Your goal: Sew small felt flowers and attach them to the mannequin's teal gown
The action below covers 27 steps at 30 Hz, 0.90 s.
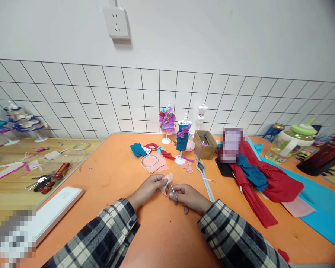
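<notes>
I see two checked sleeves [100, 230] at the bottom of the frame. Just past them, a bit below the middle, the left hand [153, 185] pinches a scrap of pink cloth [169, 178] between finger and thumb. The right hand [185, 195] has its fingers closed around a thin silver tool [171, 186], right by the scrap. Farther up, left of the middle, a white ring [149, 168] lies on pink sheets [161, 166]. Near the center stands a doll form in a blue-green dress [181, 143], with a brown box [201, 152] to its right. Behind is the white tiled wall [147, 98].
</notes>
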{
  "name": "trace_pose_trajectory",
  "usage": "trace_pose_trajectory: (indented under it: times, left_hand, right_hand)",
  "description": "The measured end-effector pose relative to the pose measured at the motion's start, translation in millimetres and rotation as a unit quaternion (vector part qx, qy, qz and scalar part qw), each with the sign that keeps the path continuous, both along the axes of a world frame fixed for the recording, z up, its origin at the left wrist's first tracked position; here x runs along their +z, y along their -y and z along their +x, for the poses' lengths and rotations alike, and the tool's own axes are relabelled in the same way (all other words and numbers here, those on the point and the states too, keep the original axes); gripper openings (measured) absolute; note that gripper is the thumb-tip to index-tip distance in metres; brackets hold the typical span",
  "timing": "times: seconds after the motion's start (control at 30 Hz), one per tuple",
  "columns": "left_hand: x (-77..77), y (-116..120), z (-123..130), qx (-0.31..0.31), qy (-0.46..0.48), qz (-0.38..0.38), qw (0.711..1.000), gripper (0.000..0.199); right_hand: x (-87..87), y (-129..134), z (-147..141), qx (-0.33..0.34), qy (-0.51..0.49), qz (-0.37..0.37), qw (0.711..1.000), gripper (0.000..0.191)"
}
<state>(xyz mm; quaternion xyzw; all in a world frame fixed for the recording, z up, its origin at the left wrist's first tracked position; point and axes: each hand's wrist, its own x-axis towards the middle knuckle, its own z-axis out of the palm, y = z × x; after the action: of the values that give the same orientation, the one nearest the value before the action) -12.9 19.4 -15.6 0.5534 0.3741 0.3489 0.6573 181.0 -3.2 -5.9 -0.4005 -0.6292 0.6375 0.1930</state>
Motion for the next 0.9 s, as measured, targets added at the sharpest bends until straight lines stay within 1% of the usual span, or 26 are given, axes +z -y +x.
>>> trace_pose_trajectory:
  times: [0.17, 0.3, 0.43, 0.67, 0.9]
  left_hand:
    - [0.2, 0.2, 0.6, 0.003, -0.011, 0.022, 1.000, 0.040]
    - [0.1, 0.0, 0.9, 0.003, -0.004, 0.017, 1.000, 0.040]
    - [0.1, -0.3, 0.4, 0.000, -0.007, 0.014, 1.000, 0.040]
    - [-2.3, -0.6, -0.3, 0.009, 0.010, -0.005, 1.000, 0.038]
    - [-0.2, 0.0, 0.1, 0.007, -0.004, 0.006, 1.000, 0.039]
  right_hand:
    - [-1.6, 0.0, 0.0, -0.005, -0.003, 0.000, 1.000, 0.033]
    - [0.1, 0.5, -0.2, -0.006, 0.000, -0.011, 1.000, 0.032]
    - [1.8, 0.9, 0.6, 0.003, -0.004, -0.007, 1.000, 0.036]
    - [-4.2, -1.0, 0.9, -0.003, 0.000, -0.009, 1.000, 0.032]
    - [0.3, -0.3, 0.5, 0.004, 0.016, -0.012, 1.000, 0.034]
